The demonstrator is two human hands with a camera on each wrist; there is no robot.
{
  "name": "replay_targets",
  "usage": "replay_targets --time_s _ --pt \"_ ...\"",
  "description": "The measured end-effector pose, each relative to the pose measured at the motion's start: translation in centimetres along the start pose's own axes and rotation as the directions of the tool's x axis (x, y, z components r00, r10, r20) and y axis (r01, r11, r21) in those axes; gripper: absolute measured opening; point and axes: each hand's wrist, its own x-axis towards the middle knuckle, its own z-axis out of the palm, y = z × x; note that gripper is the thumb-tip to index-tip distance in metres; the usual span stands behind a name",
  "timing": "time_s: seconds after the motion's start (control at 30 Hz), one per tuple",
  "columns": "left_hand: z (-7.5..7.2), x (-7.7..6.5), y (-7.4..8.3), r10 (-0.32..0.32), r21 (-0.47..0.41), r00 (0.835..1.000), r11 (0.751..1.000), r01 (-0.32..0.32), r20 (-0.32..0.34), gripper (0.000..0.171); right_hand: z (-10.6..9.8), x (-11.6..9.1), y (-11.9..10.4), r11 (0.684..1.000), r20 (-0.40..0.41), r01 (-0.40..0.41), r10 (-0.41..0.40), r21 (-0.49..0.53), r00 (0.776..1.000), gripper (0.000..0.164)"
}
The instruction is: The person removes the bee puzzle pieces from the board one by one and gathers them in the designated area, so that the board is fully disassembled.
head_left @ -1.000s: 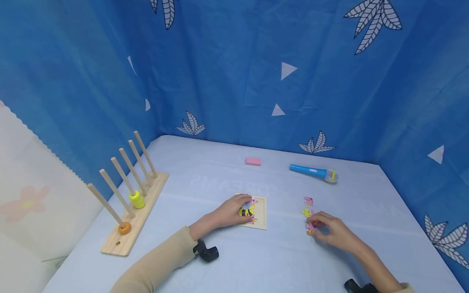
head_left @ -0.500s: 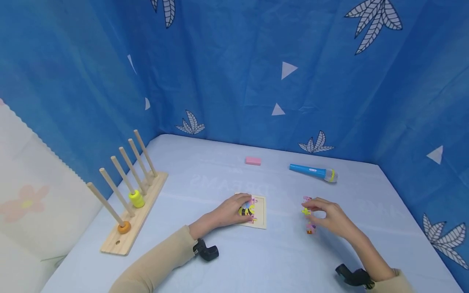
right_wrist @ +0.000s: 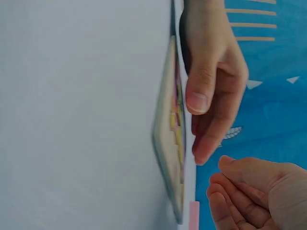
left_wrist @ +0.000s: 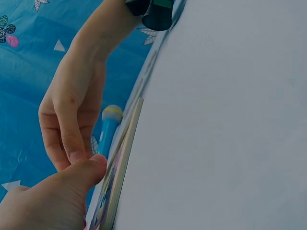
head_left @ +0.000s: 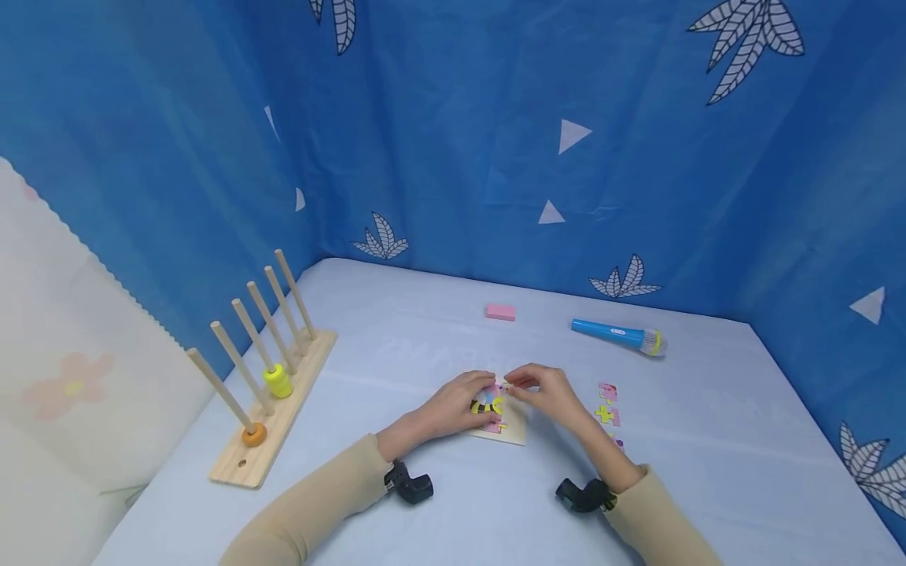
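Note:
My left hand (head_left: 453,402) rests across a small wooden puzzle board (head_left: 517,431), fingers by its far side and thumb by the near side. Inside the frame are bee puzzle pieces (head_left: 488,404) in yellow, black and pink, partly covered by that hand. Over the far right part of the board, my right hand (head_left: 548,393) pinches a small puzzle piece, mostly hidden by the fingertips. The right wrist view has the right hand's thumb and fingers brought together beside the board. To the right lie loose pieces: a pink one (head_left: 607,391) and a yellow-and-pink one (head_left: 605,414).
A wooden peg stand (head_left: 283,409) with yellow rings (head_left: 278,381) and an orange ring (head_left: 254,435) stands at the left. Toward the back lie a pink block (head_left: 500,312) and a blue toy microphone (head_left: 616,333). Blue curtain (head_left: 453,157) borders the table.
My right hand has moved left from the row of loose pieces to the board, next to the left hand. The left hand stays on the board. The head view has shifted slightly.

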Motion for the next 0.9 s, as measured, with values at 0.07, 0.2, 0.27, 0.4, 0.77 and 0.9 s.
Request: replay_targets --time_s 0.07,0.2,0.27,0.4,0.77,0.9 --pt "-0.1 0.1 0.1 0.001 0.011 1.000 1.000 -0.001 -0.008 0.065 0.5 0.1 0.3 1.000 -0.007 -0.012 0.012 -0.016 1.000 0.017" --pt "-0.2 0.2 0.1 -0.002 0.025 1.000 1.000 0.003 -0.014 0.061 1.1 0.1 0.8 0.998 -0.010 -0.026 0.025 -0.049 1.000 0.015" --pt "-0.1 0.2 0.1 -0.009 0.029 1.000 1.000 0.010 -0.014 0.059 1.4 0.1 1.0 0.998 -0.011 -0.021 0.020 -0.061 1.000 0.014" --pt "0.0 0.2 0.1 -0.022 0.038 1.000 0.999 0.023 -0.015 0.057 1.8 0.1 1.1 0.997 -0.027 0.001 -0.003 -0.076 1.000 0.013" --pt "-0.1 0.3 0.2 -0.033 0.046 0.999 0.998 0.034 -0.019 0.058 2.6 0.4 1.6 0.991 -0.078 0.035 -0.045 -0.128 0.996 0.011" --pt "-0.2 0.3 0.3 -0.059 0.036 0.998 0.998 0.059 -0.012 0.063 2.7 0.4 1.6 0.989 -0.082 0.048 -0.060 -0.139 0.995 0.011"
